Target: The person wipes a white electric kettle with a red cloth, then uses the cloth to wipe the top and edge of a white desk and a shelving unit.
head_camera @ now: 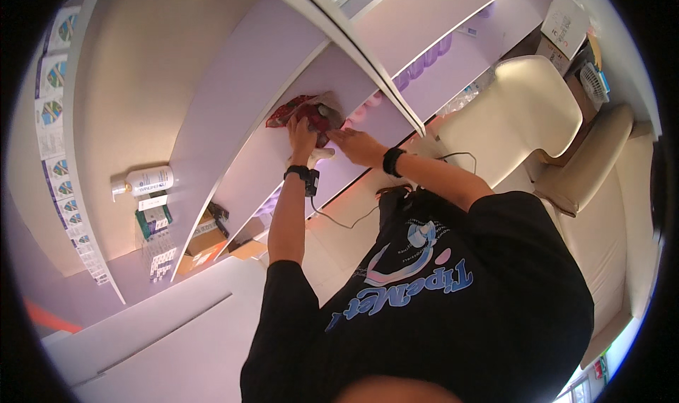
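Observation:
A red patterned cloth point(286, 114) with a grey fabric part point(331, 106) lies bunched on the shelf in front of me. My left hand point(301, 137) grips it from the near side, fingers bent into its folds. The fingertips of my right hand point(356, 145) meet the cloth's right edge; whether they pinch it is hard to see. Just below the cloth, a whitish object point(321, 155) is partly hidden behind my left hand and wrist. Both wrists wear black bands. Beside the left one hangs a small black device point(313, 183) with a cable.
The cable point(339, 224) runs down over the pale floor. Left, a shelf holds a white pump bottle point(150, 181) and small boxes point(162, 254). A white upright post point(366, 47) divides the shelving. A cream chair point(514, 106) and cardboard boxes point(564, 26) stand at right.

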A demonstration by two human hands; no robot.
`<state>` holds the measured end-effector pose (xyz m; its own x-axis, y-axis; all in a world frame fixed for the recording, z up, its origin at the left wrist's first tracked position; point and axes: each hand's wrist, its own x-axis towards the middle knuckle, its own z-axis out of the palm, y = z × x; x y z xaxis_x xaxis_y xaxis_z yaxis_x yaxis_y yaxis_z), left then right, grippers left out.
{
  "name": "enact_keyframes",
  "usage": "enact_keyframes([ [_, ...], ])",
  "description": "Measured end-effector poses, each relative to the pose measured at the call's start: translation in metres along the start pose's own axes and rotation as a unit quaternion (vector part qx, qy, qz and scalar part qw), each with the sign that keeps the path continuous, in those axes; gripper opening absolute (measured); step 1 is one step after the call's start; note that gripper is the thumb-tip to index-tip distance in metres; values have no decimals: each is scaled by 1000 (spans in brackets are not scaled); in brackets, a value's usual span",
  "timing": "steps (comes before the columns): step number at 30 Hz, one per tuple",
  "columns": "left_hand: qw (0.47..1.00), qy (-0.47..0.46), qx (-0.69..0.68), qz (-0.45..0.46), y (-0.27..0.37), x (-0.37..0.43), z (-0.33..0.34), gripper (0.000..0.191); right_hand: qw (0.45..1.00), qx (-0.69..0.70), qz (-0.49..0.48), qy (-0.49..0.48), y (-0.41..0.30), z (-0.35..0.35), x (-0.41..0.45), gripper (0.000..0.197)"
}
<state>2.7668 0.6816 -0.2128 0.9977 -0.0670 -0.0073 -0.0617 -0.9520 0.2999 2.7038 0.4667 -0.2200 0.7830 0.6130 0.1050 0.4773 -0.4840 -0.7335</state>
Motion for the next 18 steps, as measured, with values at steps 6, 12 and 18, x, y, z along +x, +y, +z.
enact_keyframes([
  [6,983,-127,64,116,111,32,17,40,976,181,87,87,34,-58,-44,95],
  [12,812,-246,-507,-151,109,-19,97,38,973,179,25,147,4,-101,-86,106],
  [18,696,-349,-624,-64,244,-45,48,49,930,122,160,308,86,-161,-157,78],
])
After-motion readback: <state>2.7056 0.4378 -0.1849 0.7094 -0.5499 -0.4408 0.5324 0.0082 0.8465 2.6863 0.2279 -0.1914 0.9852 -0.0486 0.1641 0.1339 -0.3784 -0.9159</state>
